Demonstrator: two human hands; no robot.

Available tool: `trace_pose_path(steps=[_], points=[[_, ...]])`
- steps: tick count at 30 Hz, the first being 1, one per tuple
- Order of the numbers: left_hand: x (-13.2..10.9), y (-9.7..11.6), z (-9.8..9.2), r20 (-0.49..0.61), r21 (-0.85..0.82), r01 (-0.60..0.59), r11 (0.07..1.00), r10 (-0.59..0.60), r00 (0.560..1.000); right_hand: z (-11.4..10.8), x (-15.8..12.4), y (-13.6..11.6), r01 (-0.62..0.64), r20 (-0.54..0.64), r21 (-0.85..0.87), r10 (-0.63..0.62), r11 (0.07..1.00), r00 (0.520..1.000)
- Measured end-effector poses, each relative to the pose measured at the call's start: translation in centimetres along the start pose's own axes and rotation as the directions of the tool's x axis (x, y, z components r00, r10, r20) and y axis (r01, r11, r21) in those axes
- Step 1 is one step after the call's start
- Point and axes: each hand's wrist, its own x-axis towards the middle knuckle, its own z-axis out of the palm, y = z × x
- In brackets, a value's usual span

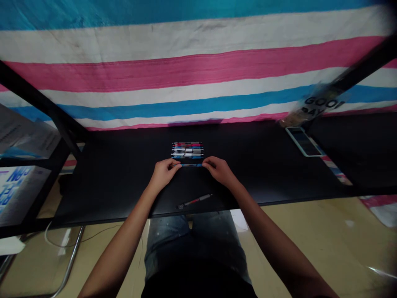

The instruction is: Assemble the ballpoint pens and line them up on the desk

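Pens point(187, 150) sit lined up on the black worktop point(124, 190), left hand point(161, 174) and right hand point(219, 171) clasping another pen point(191, 165) by its ends, one more pen point(194, 201) lying apart.

The black worktop point(124, 182) runs wide and flat, with its far edge against a striped tarpaulin. Near the middle lies a tight row of pens point(187, 150), set side by side and parallel, with red, blue, grey and white barrels; they are too small to count exactly. Just in front of that row, a blue pen point(190, 165) lies crosswise, pinched at its ends by the left hand point(163, 173) and the right hand point(218, 171). Nearer the front edge, 1 grey pen with a red band point(194, 201) lies at a slant, well apart from the row. Towards the far right corner sits a phone in a pale green case point(304, 141).
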Motion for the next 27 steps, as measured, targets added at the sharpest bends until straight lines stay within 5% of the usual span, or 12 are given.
trace_pose_path(steps=[8,21,27], points=[[1.4,-1.0,-0.8,-0.015,0.245,-0.179,0.953,0.188,0.982,1.3,0.9,0.7,0.084,-0.027,-0.098,-0.087,0.992,0.996],[0.8,-1.4,-0.4,-0.081,0.398,-0.102,0.912,0.146,0.986,1.5,0.9,0.4,0.082,-0.086,-0.189,-0.099,0.979,0.991],[0.7,-1.4,-0.5,-0.086,0.414,-0.113,0.903,0.163,0.983,0.8,-4.2,-3.2,0.111,0.003,-0.241,-0.114,0.964,0.993]])
